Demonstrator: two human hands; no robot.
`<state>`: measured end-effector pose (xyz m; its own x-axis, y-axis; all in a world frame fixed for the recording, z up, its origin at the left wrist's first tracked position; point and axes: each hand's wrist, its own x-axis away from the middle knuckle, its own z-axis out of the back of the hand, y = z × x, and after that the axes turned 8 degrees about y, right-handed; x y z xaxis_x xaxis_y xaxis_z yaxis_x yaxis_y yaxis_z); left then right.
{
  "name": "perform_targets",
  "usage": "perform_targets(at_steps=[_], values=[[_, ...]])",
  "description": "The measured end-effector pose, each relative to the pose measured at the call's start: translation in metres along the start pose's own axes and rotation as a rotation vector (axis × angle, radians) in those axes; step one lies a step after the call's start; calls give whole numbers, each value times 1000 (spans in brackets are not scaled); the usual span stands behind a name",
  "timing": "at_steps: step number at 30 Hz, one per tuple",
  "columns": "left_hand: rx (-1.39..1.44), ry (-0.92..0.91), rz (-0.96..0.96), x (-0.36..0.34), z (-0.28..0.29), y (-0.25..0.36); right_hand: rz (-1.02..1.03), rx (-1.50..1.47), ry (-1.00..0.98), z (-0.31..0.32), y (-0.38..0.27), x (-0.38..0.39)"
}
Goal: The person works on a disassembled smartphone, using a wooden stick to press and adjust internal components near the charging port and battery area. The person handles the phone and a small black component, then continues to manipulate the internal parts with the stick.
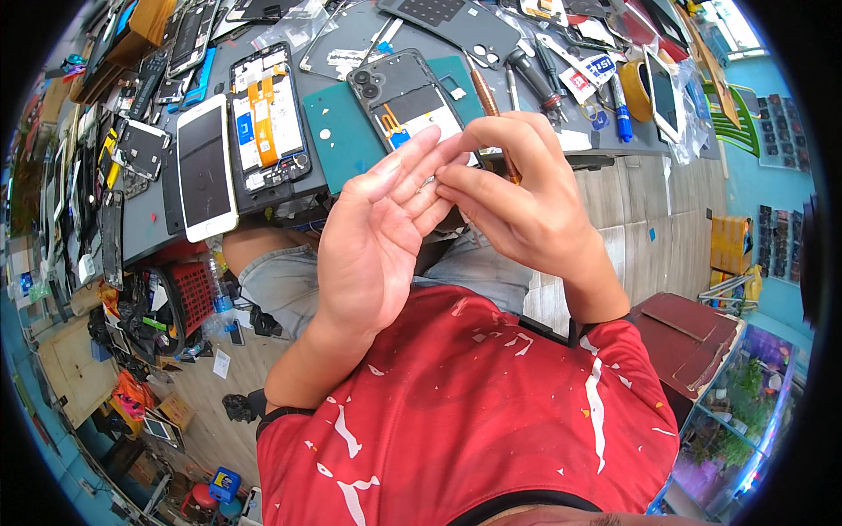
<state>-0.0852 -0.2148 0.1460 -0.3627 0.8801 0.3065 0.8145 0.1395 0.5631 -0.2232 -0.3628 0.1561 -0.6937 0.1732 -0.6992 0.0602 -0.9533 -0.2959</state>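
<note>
My left hand (pixel 377 228) is open, palm up, with its fingers extended and slightly curved. A tiny metal piece (pixel 428 181) lies at its fingers, where my right hand (pixel 517 197) has its fingertips pinched on it; its exact shape is too small to tell. My right hand also holds a copper-coloured screwdriver (pixel 483 92), which slants up behind the fingers. Beyond both hands an opened dark phone (pixel 386 92) lies on a green mat (pixel 329 140). To the left are another opened device (pixel 267 114) with orange ribbons and a white phone (pixel 203 167).
The cluttered grey desk (pixel 149 223) holds phone parts, tools, a blue marker (pixel 623 114) and a yellow tape roll (pixel 634 92). A red basket (pixel 184 307) stands below at the left. A maroon box (pixel 675 342) and a fish tank (pixel 732 412) are at my right.
</note>
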Motion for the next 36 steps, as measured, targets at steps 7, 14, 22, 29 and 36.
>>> perform_targets(at_steps=[7, 14, 22, 29, 36], values=[[7, 27, 59, 3, 0, -4, -31, -154, -254, 21, 11, -16], [12, 43, 69, 8, -3, -11, 44, -273, -461, 29, 26, -37], [76, 48, 61, 12, 4, -9, -5, -332, -452, 22, 24, -34], [113, 54, 24, 15, 5, -7, -124, -326, -315, 24, 24, -24], [198, 94, -40, 30, 30, 8, -249, -257, -239, 21, 33, 5]])
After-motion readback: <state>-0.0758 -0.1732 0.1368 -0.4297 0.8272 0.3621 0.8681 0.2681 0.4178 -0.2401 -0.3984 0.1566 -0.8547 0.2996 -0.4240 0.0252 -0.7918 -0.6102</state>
